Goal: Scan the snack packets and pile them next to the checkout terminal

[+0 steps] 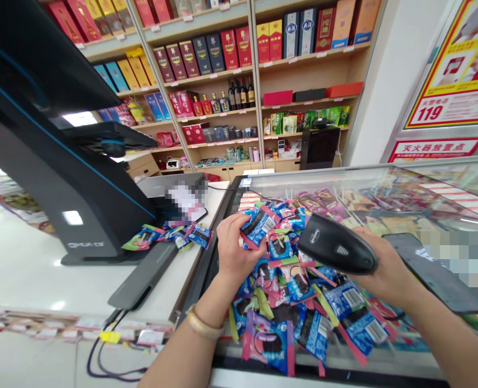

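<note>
A blue snack packet [258, 229] is pinched in my left hand [239, 248], its barcode side facing up. My right hand [384, 264] grips a black barcode scanner [336, 245] whose head points left toward that packet. Below both hands a heap of small blue, pink and green snack packets [299, 283] covers part of the glass counter top; several show barcodes. The scanner body hides the fingers wrapped under it in part. Another small pile of the same packets [182, 237] rests to the left, beside the register's base.
A large black register [73, 215] with a screen stands on the white counter [24, 258] at left. A grey bar-shaped device [141, 277] with cables lies before it. A phone [428, 269] lies on the glass at right. Shelves with boxes and bottles [239, 94] line the back.
</note>
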The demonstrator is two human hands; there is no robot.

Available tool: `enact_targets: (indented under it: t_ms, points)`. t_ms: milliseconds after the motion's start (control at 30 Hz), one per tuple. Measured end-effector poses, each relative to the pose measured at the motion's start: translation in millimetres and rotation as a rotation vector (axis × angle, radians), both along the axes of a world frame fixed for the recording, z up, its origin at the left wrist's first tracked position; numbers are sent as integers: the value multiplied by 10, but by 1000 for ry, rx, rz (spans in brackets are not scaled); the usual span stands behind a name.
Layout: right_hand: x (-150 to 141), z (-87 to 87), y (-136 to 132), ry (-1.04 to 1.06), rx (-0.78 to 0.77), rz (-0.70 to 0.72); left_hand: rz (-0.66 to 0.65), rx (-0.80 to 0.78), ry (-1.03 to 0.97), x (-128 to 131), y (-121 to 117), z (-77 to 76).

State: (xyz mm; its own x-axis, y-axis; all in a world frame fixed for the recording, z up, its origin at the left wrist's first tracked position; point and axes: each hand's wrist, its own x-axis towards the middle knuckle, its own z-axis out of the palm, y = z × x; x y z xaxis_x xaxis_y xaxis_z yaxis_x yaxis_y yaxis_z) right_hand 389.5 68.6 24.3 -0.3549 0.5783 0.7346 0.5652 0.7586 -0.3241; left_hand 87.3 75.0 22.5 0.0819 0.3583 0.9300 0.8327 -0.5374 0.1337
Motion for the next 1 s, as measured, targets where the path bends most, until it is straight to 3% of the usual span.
enact_targets:
  t_ms: [100,367,567,700,767,867,1000]
  points:
    - [-30,29,-19,-15,-23,30,52,-23,-30,-54,14,2]
    - [-38,51,-23,-42,5,44,27,22,-36,-60,24,10]
    - [-30,9,-18,-36,-22,20,58,-36,-48,-47,11,-7]
    - [6,-32,1,-19,9,-3,85,6,-88,-96,43,1]
    - [26,-42,18,-1,27,-17,169,34,-151,-207,84,34]
    - [44,-31,49,47,69,-13,421,16,-331,-493,153,103]
    - [51,18,67,51,130,9,791,-152,-579,-888,193,138]
